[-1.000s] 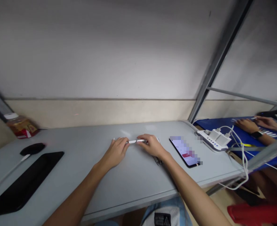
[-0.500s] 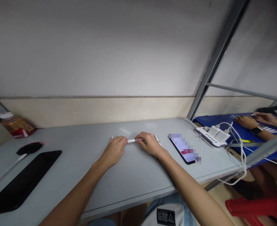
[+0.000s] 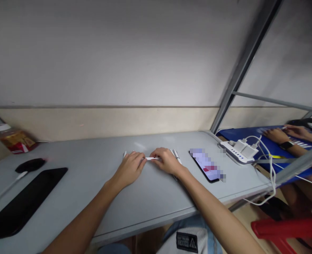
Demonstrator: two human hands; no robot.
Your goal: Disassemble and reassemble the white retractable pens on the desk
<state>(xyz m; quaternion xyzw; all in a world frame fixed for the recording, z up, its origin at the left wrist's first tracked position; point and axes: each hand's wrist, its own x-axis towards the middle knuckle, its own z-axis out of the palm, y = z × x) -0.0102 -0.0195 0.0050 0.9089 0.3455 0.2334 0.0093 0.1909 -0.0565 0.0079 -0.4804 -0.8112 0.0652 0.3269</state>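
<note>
On the grey table (image 3: 145, 201) both my hands rest close together near the back middle. My left hand (image 3: 130, 169) and my right hand (image 3: 166, 160) are each closed on one end of a thin white pen (image 3: 150, 158) that shows between their fingertips. More white pens (image 3: 175, 155) lie on the table just behind my right hand, and a white tip (image 3: 124, 153) pokes out behind my left hand. A lit phone (image 3: 207, 165) lies to the right of my right hand.
A black tablet (image 3: 23, 199) lies at the left with a black mouse-like object (image 3: 30, 164) and a white cable. A jar (image 3: 12, 139) stands at the far left. A white power strip (image 3: 237, 153) with chargers sits at the right edge. Another person's hands (image 3: 283, 134) work at a blue table.
My hands have drawn closer together along the pen, so less of it shows between them. The view has shifted slightly.
</note>
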